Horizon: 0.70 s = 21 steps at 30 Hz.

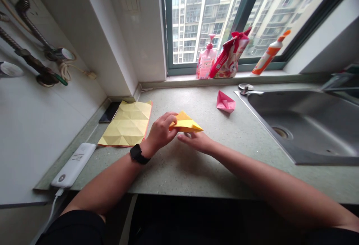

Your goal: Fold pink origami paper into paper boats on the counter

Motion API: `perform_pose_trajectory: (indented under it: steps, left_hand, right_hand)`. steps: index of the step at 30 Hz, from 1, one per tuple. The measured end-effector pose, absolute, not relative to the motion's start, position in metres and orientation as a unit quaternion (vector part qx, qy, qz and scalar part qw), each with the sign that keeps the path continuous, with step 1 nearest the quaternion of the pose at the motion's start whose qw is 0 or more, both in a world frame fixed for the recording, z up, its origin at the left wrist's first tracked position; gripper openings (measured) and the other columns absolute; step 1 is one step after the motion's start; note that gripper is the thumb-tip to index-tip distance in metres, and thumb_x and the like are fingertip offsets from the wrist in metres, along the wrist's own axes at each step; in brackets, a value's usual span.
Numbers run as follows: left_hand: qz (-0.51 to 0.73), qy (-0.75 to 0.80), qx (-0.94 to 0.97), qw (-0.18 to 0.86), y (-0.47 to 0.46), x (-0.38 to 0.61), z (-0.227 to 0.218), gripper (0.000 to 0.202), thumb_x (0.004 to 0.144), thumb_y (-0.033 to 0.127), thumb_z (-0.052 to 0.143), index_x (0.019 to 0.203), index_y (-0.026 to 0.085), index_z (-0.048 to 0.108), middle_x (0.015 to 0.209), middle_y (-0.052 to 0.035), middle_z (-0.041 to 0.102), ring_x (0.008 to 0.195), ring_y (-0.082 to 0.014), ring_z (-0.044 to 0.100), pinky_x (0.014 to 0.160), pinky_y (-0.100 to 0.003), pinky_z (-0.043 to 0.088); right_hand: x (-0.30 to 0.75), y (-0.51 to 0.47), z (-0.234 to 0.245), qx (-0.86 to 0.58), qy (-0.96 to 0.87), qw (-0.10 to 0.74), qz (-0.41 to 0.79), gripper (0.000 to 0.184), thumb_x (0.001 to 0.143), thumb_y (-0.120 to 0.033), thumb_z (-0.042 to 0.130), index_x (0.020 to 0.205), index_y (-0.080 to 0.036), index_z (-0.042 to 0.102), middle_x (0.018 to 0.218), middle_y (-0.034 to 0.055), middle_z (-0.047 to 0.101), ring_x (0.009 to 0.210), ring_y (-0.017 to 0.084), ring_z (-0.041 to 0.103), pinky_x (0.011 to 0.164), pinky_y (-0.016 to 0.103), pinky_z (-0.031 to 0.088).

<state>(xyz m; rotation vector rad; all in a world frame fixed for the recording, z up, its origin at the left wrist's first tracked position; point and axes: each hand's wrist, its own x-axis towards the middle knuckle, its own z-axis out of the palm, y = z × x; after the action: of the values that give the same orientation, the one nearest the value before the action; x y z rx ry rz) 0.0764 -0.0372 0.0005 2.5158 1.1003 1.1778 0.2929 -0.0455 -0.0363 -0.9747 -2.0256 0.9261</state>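
A piece of yellow-orange origami paper (183, 122), folded into a pointed shape, is held above the counter. My left hand (162, 131), with a black watch on the wrist, is closed on its left end, thumb below and fingers above. Under the paper's right point lies my right hand (198, 141), its thumb stretched out to the left and apart from the paper; its other fingers are partly hidden behind the paper. To the left, a creased pale yellow sheet (126, 123) with orange edges rests on the counter. A pink folded paper piece (225, 103) sits toward the back right.
A metal sink (308, 159) is set into the counter (168, 179) on the right. A dark phone (109, 112) and a white power bank (75, 164) with a cable lie at left. On the windowsill stand a pink pump bottle (205, 61), a red bag (231, 56) and an orange-white bottle (267, 58).
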Motion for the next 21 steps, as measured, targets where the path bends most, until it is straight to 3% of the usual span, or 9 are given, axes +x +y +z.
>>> perform_pose_trajectory:
  steps: [4, 9, 15, 21]
  left_hand:
    - [0.405, 0.376, 0.818, 0.159, -0.032, 0.086, 0.009, 0.028, 0.093, 0.014, 0.074, 0.115, 0.024, 0.06, 0.147, -0.0119, 0.072, 0.128, -0.0301, 0.074, 0.1, -0.043, 0.064]
    - [0.42, 0.431, 0.775, 0.194, -0.029, 0.095, 0.012, 0.039, 0.101, 0.026, 0.071, 0.139, 0.023, 0.061, 0.137, -0.0118, 0.078, 0.118, -0.0294, 0.079, 0.1, -0.041, 0.064]
    - [0.437, 0.421, 0.769, 0.2, -0.026, 0.101, -0.005, 0.037, 0.112, 0.031, 0.052, 0.143, 0.02, 0.07, 0.15, -0.0125, 0.073, 0.139, -0.0292, 0.07, 0.122, -0.044, 0.053]
    - [0.433, 0.414, 0.762, 0.246, -0.02, 0.098, -0.02, 0.048, 0.113, 0.044, 0.053, 0.151, 0.019, 0.068, 0.158, -0.0133, 0.067, 0.15, -0.0329, 0.061, 0.131, -0.05, 0.046]
  right_hand:
    - [0.277, -0.047, -0.023, -0.382, -0.76, 0.379, 0.365, 0.052, 0.108, -0.064, 0.055, 0.139, -0.025, 0.069, 0.134, 0.013, 0.078, 0.123, 0.037, 0.074, 0.107, 0.057, 0.059]
    - [0.266, -0.044, -0.019, -0.452, -0.725, 0.432, 0.287, 0.052, 0.114, -0.057, 0.04, 0.15, -0.025, 0.061, 0.139, 0.0121, 0.077, 0.124, 0.036, 0.074, 0.101, 0.05, 0.06]
    - [0.271, -0.04, -0.032, -0.548, -0.746, 0.341, 0.162, 0.047, 0.109, -0.033, 0.046, 0.151, -0.018, 0.059, 0.116, 0.0141, 0.083, 0.095, 0.033, 0.079, 0.083, 0.041, 0.058]
    - [0.275, -0.041, -0.029, -0.572, -0.768, 0.279, 0.072, 0.055, 0.104, -0.028, 0.049, 0.158, -0.018, 0.055, 0.108, 0.0124, 0.085, 0.088, 0.032, 0.079, 0.078, 0.038, 0.057]
